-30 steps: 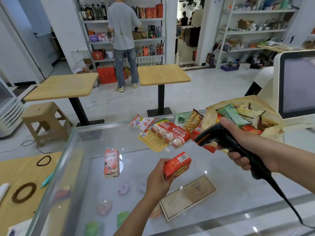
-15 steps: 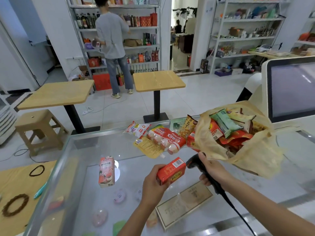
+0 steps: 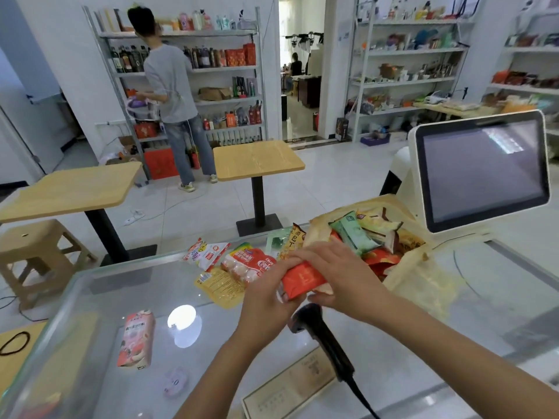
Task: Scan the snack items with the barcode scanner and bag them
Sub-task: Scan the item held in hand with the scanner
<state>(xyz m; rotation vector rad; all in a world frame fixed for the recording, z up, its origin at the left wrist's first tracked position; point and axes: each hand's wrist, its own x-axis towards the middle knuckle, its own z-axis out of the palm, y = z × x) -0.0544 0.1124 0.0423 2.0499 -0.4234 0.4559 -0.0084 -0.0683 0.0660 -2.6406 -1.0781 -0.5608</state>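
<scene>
Fig.: view down over the glass desk (image 3: 90, 297), both arms reaching fwd.

(a) My left grip (image 3: 266, 297) holds the red box (image 3: 302, 281) from its left end, fingers wrapped round the near side, thumb on top. The box is tilted and held above the desk, right at the mouth of the bag (image 3: 423, 279).

(b) My right grip (image 3: 341, 273) closes over the box's right end, fingers curved across the top and thumb underneath. Whether it also pinches the bag's rim I cannot tell.

(c) The scanner (image 3: 325, 340) lies on the desk just below both hands, in neither grip, head toward the box, w/ its cable running off the lower edge.

(d) The bag, beige, sits open on the desk to the right, beside the screen (image 3: 484, 173). Inside are a green packet (image 3: 352, 235) and several other wrappers, red and yellow.

(e) On the desk, left of the bag: an orange packet (image 3: 295, 240) touching the bag's edge, a red sausage pack (image 3: 252, 263), a yellow pouch (image 3: 223, 287) partly under it, and a white-and-red packet (image 3: 207, 252) at the far edge. A pink carton (image 3: 136, 340) lies well apart, nearer the left side.

(f) Bkgd: a person (image 3: 172, 86) stands at the shelves, back turned.
</scene>
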